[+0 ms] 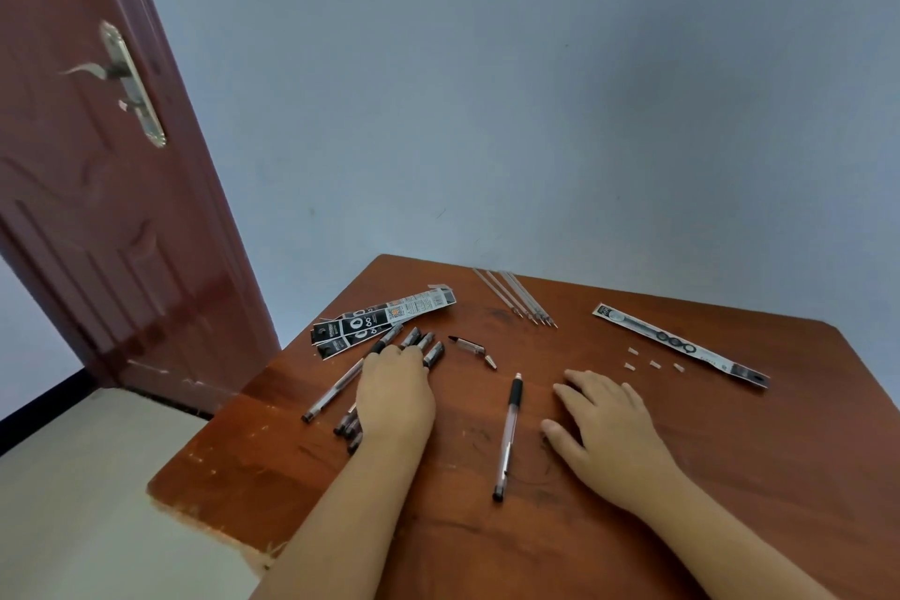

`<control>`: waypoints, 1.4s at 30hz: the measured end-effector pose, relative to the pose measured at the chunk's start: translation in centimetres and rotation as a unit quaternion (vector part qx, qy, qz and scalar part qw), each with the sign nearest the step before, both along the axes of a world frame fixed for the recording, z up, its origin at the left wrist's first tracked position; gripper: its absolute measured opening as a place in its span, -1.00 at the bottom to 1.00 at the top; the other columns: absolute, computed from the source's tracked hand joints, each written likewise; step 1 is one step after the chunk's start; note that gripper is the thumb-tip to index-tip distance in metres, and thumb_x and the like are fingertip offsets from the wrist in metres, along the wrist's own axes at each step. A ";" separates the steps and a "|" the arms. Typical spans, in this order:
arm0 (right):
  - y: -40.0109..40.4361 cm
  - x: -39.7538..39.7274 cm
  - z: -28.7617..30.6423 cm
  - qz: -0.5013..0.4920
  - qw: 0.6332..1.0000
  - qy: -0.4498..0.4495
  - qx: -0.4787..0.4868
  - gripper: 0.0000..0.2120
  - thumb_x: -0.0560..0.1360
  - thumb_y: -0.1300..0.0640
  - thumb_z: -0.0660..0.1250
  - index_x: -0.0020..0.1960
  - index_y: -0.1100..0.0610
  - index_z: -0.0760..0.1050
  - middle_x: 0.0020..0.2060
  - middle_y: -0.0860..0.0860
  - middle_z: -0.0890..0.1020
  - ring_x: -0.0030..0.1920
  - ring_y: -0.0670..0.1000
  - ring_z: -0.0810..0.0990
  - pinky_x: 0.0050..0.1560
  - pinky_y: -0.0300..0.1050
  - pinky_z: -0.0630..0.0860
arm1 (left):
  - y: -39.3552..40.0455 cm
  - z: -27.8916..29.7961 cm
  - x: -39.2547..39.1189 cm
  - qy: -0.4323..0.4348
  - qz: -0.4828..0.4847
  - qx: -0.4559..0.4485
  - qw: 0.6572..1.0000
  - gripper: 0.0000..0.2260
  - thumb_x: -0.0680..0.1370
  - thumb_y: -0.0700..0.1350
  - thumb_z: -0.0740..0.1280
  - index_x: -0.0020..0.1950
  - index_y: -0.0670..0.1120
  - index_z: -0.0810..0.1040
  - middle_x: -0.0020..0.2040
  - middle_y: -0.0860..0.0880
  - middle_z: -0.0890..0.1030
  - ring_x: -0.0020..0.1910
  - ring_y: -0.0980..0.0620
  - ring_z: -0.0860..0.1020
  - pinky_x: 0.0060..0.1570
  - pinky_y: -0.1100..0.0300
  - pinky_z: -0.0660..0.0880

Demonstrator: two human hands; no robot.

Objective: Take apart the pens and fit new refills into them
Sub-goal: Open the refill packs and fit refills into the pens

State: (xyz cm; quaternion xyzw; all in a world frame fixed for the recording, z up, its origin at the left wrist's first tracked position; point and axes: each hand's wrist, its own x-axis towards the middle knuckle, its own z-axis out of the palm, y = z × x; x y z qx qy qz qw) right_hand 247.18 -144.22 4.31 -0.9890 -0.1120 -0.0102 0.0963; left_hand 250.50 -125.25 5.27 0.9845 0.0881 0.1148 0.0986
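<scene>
A plain home room: panelled door point(97, 190), bare wall point(535, 88), wooden table point(730, 477)

Left hand point(395, 392) flat over pens point(422, 346); right hand point(606, 424) spread, just right of lone pen point(509, 436).

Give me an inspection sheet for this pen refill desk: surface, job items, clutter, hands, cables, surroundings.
Surface: brown wooden table, scuffed, near-left edge chipped.
Job's things: one capless pen lies between the hands; a group of pens lies under the left hand; bare refills lie side by side at the far edge; sealed refill pack far right; loose pen cap and tip piece mid-table.
Clutter: opened black wrappers; small white bits.
Hands: left hand rests on the pens; right hand lies flat on the table, holding nothing.
Cables: nothing seen.
Surroundings: red-brown door on the left, plain wall behind.
</scene>
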 end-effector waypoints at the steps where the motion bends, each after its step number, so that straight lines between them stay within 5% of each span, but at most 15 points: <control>1: 0.0 0.0 0.0 0.001 1.000 -0.001 -0.001 -0.52 0.55 -0.13 -0.01 0.42 0.02 0.09 0.45 -0.07 0.09 0.44 -0.05 0.00 0.42 -0.02 -0.09 | -0.1 -0.1 0.0 -0.004 0.000 0.001 1.000 -0.79 0.60 -0.14 0.12 0.20 -0.08 0.45 0.15 -0.05 0.50 0.15 -0.02 0.40 0.08 0.19 0.35; 9: 0.0 0.0 0.2 0.005 1.000 -0.004 0.008 -0.52 0.55 -0.13 0.00 0.42 0.02 0.11 0.45 -0.06 0.11 0.44 -0.06 0.02 0.42 -0.02 -0.08 | 0.3 -0.3 0.0 -0.049 -0.008 -0.005 0.999 -0.76 0.59 -0.13 0.12 0.21 -0.06 0.46 0.18 -0.02 0.47 0.16 -0.01 0.35 0.09 0.20 0.32; 13: -0.4 0.1 0.0 0.018 0.998 -0.020 0.061 -0.55 0.54 -0.08 0.07 0.38 0.04 0.21 0.40 -0.04 0.23 0.40 -0.07 0.12 0.42 -0.02 0.00 | -0.7 -0.3 -0.7 -0.103 -0.126 -0.034 0.986 -0.73 0.58 -0.06 0.15 0.25 -0.05 0.47 0.23 0.00 0.48 0.23 0.01 0.33 0.21 0.22 0.22; 19: -4.0 0.8 1.3 -0.068 0.973 -0.136 0.175 -0.67 0.48 0.08 0.23 0.18 0.21 0.48 0.15 0.13 0.55 0.21 0.11 0.44 0.25 -0.04 0.27 | -1.5 -0.6 -1.0 -0.008 -0.225 -0.042 0.973 -0.58 0.58 0.08 0.10 0.43 0.01 0.23 0.45 0.04 0.22 0.43 0.06 0.11 0.37 0.20 0.06; 23: -7.9 3.2 2.1 -0.170 0.976 -0.111 0.078 -0.67 0.48 0.21 0.21 0.24 0.17 0.41 0.22 0.13 0.48 0.22 0.16 0.39 0.23 0.03 0.28 | -1.5 -1.1 -0.7 0.103 -0.217 0.029 0.970 -0.52 0.59 0.15 -0.03 0.48 0.03 0.04 0.51 -0.01 0.00 0.48 0.01 -0.06 0.42 0.11 -0.08; 28: -11.7 5.2 1.3 -0.218 0.975 -0.033 0.029 -0.67 0.48 0.25 0.17 0.23 0.17 0.42 0.21 0.17 0.46 0.20 0.20 0.39 0.19 0.09 0.37 | -1.7 -1.4 -0.5 0.125 -0.215 0.053 0.967 -0.51 0.59 0.16 -0.07 0.49 0.04 -0.02 0.52 -0.01 -0.05 0.48 0.01 -0.11 0.42 0.08 -0.10; 35: -11.4 5.2 0.9 -0.196 0.970 -0.115 -0.086 -0.78 0.49 0.27 0.11 0.01 0.28 0.51 -0.02 0.18 0.53 0.00 0.19 0.45 -0.15 -0.06 0.33 | -1.9 -1.3 -0.6 0.119 -0.217 0.050 0.968 -0.52 0.59 0.15 -0.07 0.48 0.04 -0.02 0.52 0.00 -0.05 0.48 0.02 -0.10 0.42 0.08 -0.10; 39: -11.1 4.5 1.6 -0.236 0.960 -0.148 -0.021 -0.83 0.48 0.29 0.11 -0.11 0.33 0.46 -0.12 0.22 0.52 -0.10 0.21 0.46 -0.25 -0.09 0.25 | -2.0 -1.3 -1.0 0.068 -0.215 0.059 0.972 -0.53 0.59 0.13 0.01 0.47 0.01 0.10 0.50 -0.01 0.06 0.47 0.00 0.02 0.41 0.08 0.02; 42: -10.4 3.0 2.4 -0.235 0.947 -0.176 0.127 -0.81 0.49 0.29 0.14 -0.06 0.32 0.51 -0.12 0.21 0.56 -0.11 0.20 0.47 -0.23 -0.11 0.24 | -2.5 -0.6 -1.7 -0.068 -0.277 0.020 0.958 -0.66 0.53 -0.01 0.21 0.25 -0.12 0.48 0.29 -0.12 0.47 0.24 -0.10 0.46 0.16 0.06 0.43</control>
